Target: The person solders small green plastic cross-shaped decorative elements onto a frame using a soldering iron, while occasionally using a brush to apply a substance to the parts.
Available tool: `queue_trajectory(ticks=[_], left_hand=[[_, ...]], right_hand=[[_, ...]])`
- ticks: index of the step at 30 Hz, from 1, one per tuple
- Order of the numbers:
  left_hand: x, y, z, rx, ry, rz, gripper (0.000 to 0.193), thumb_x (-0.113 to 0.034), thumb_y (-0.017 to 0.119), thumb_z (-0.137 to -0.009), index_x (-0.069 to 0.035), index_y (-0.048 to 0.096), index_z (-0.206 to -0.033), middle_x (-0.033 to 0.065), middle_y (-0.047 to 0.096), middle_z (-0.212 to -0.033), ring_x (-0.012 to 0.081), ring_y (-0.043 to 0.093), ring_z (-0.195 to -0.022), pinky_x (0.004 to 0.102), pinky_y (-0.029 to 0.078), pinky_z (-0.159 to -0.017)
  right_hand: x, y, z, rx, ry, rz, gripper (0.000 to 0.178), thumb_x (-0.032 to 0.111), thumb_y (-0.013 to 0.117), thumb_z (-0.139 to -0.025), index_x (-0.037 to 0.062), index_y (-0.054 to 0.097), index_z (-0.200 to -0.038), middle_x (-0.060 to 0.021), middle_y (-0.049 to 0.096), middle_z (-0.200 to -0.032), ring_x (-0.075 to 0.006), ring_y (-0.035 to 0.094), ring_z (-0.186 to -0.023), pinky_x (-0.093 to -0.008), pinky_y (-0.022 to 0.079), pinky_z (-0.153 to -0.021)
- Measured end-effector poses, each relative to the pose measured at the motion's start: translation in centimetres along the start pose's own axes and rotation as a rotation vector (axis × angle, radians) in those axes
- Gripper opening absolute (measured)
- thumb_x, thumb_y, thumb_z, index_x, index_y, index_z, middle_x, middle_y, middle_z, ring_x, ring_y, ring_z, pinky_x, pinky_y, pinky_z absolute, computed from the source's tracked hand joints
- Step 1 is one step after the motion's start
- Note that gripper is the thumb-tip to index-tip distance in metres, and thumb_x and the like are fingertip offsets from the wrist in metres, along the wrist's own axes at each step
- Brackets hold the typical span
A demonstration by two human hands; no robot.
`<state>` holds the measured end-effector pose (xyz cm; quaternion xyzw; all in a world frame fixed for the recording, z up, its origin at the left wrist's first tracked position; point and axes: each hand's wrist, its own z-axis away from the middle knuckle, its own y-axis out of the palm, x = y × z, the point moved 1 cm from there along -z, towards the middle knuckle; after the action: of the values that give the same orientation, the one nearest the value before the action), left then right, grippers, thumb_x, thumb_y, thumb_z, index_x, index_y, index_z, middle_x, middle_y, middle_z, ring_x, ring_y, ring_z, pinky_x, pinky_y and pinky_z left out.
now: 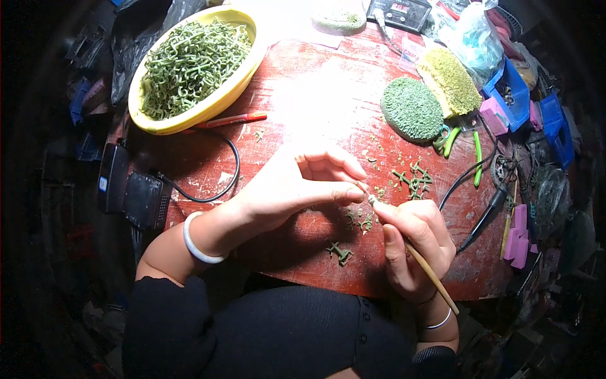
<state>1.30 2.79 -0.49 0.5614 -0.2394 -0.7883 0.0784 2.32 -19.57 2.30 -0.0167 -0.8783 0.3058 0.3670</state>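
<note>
My right hand (pixel 416 243) is closed round a thin wooden-handled tool (pixel 431 273), held like a pen. Its tip points up and left to the fingertips of my left hand (pixel 297 183). There the left thumb and forefinger are pinched together at the tool's tip; whatever small piece they hold is too small to make out. Just beneath the hands, tiny green crumbs and bits (pixel 365 222) lie on the red table (pixel 284 246). One small green branching piece (pixel 341 253) lies nearer to me, and a cluster of similar pieces (pixel 413 181) lies beyond my right hand.
A yellow basin (pixel 252 69) heaped with green pieces (pixel 196 66) stands far left, by a red pen (pixel 233 120). Right of centre are a round green textured pad (pixel 411 108) and a yellow one (pixel 449 82). A black-cabled pen-shaped tool (pixel 483 221), pink blocks (pixel 517 237) and blue bins (pixel 510 95) line the right.
</note>
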Motion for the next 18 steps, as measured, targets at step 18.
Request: queue_trajectory(ticks=[18], left_hand=[[-0.21, 0.12, 0.08, -0.006, -0.013, -0.08, 0.021, 0.002, 0.072, -0.09, 0.002, 0.067, -0.111, 0.0131, 0.074, -0.102, 0.019, 0.072, -0.096, 0.0313, 0.057, -0.088]], right_hand=[[0.01, -0.28, 0.07, 0.003, 0.077, -0.036, 0.023, -0.002, 0.07, -0.086, -0.0031, 0.073, -0.109, -0.0117, 0.065, -0.084, -0.0237, 0.061, -0.073, -0.0326, 0.051, -0.066]])
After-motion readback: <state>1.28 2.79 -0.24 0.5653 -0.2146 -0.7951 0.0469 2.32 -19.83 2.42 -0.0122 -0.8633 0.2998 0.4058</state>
